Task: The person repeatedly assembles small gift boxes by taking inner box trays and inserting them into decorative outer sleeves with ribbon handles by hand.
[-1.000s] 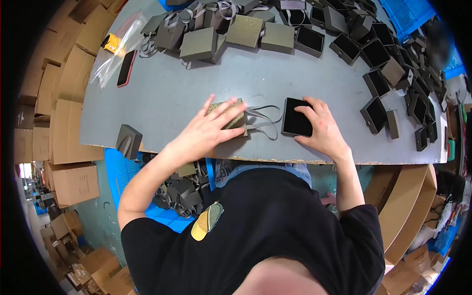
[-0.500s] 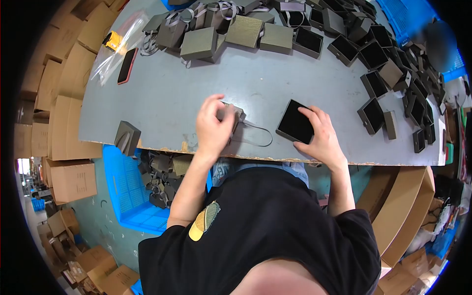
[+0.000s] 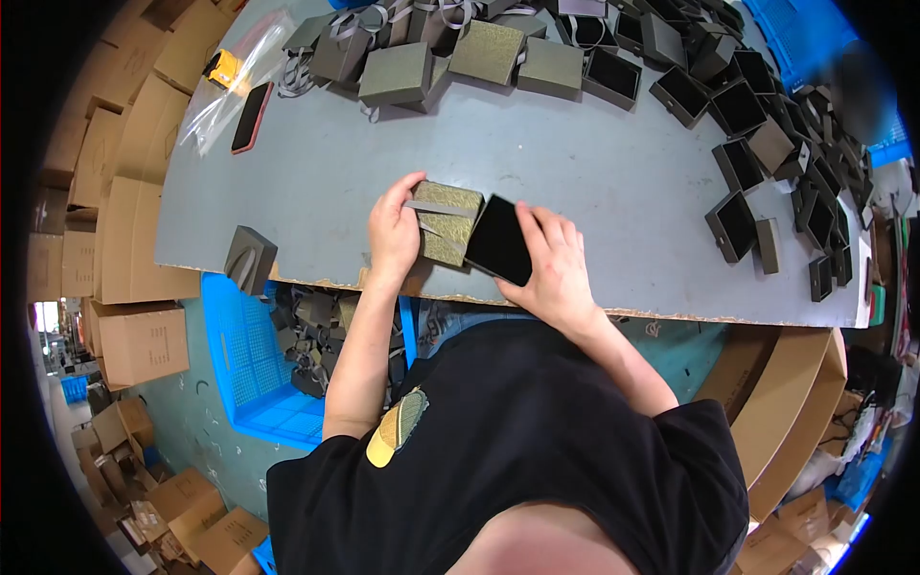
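My left hand (image 3: 394,230) grips a gold textured box cover (image 3: 448,240) by its left side, just above the table's front edge. A grey ribbon (image 3: 441,208) lies across the cover's face. My right hand (image 3: 554,261) holds a black-lined box tray (image 3: 502,240) by its right side, thumb at the near corner and fingers along the far side. The tray is tilted, its open side facing up. Its left edge meets or nearly meets the cover's right edge; I cannot tell whether it is inside.
Ribboned boxes (image 3: 393,75) line the back of the grey table (image 3: 316,182). Several open trays (image 3: 730,227) are heaped at right. A phone (image 3: 252,119), plastic bag (image 3: 206,115) and small grey box (image 3: 250,259) are at left. A blue crate (image 3: 225,355) of boxes stands below.
The gold cover has turned so its textured face and ribbon show, with my left hand now at its side. My right hand has brought the tray leftward against or close to the cover.
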